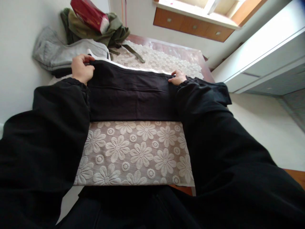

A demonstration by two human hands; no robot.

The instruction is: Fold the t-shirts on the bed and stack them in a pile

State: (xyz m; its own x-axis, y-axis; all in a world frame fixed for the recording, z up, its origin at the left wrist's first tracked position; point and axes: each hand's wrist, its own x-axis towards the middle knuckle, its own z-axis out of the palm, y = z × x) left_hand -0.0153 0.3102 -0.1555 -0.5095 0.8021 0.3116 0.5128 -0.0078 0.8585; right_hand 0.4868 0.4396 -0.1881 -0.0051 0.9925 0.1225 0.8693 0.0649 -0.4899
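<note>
I am holding the black garment [130,92] flat on the table [166,47], which is wearing a white lace cloth with flowers [133,152]. The garment is lying across the middle of this cloth, its far edge toward the wall, and a white layer is showing as a thin line along that edge.

What could go wrong, in my judgement: the lace cloth may be sliding under the garment if I am pulling too hard, because it looks light and loose on the wood. The far edge may also become crooked, since my two hands are well apart and one side could be moving more than the other. The pile at the far left corner, a grey garment [64,52] with an olive green one [95,30] and a red pack [89,14] on top, is just beside my left hand; the red pack is sitting tilted and could be slipping down if I am bumping the pile.

My left hand [81,68] is curling over the far left corner of the garment, fingers closed on the edge of the fabric. My right hand [177,78] is lying low at the far right end, fingers narrow and seemingly pinching the edge there, though the sleeve is hiding part of it. Both arms are reaching forward, almost straight.
</note>
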